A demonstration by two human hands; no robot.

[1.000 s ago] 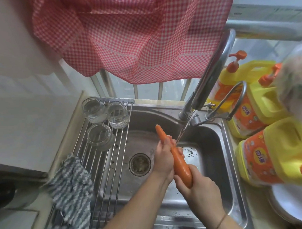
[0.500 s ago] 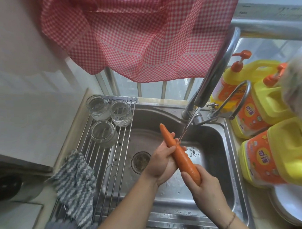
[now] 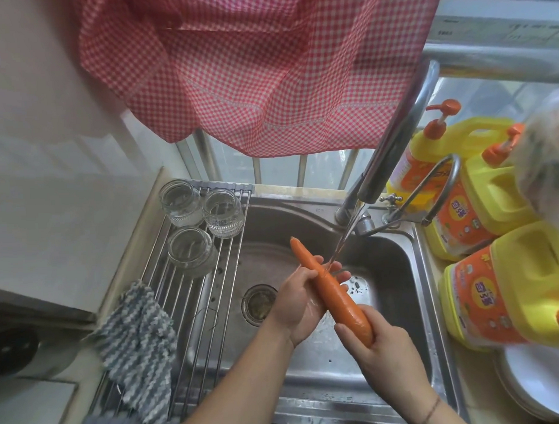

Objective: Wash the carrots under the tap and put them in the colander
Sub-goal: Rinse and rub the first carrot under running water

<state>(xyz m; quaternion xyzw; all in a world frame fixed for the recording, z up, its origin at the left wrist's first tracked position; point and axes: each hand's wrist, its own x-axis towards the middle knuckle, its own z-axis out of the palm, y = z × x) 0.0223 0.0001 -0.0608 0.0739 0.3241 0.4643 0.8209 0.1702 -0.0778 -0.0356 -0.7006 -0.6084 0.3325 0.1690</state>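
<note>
A: Hands?
B: Right hand (image 3: 384, 351) has its fingers (image 3: 347, 331) curled round the thick end of the carrot (image 3: 330, 287), gripping it. Left hand (image 3: 298, 301) cups the middle from below, fingers wrapped loosely, tips poking out on the far side.

A: Carrot location?
B: Held over the sink (image 3: 387, 265), tilted, thin tip pointing up and away. The water stream (image 3: 344, 238) from the tap (image 3: 396, 134) lands on it right by the left fingertips.

A: Materials, fast.
B: Carrot smooth, orange, tapered, wet sheen. Sink is stainless steel, round drain (image 3: 259, 303) in the basin. Tap is a curved chrome tube. A roll-up rack (image 3: 192, 297) of steel rods spans the sink's left part; three clear ribbed glass jars (image 3: 190, 249) stand on it, plus a nubby grey-white striped cloth (image 3: 137, 347). Red-white gingham curtain (image 3: 251, 63) hangs above. Yellow plastic detergent jugs (image 3: 509, 292) with orange labels and pump tops sit right of the sink.

A: Anything unclear?
B: White plate stack (image 3: 544, 383) cut off at the lower right. Blurry pale thing at the right edge, can't identify. No colander in view.
</note>
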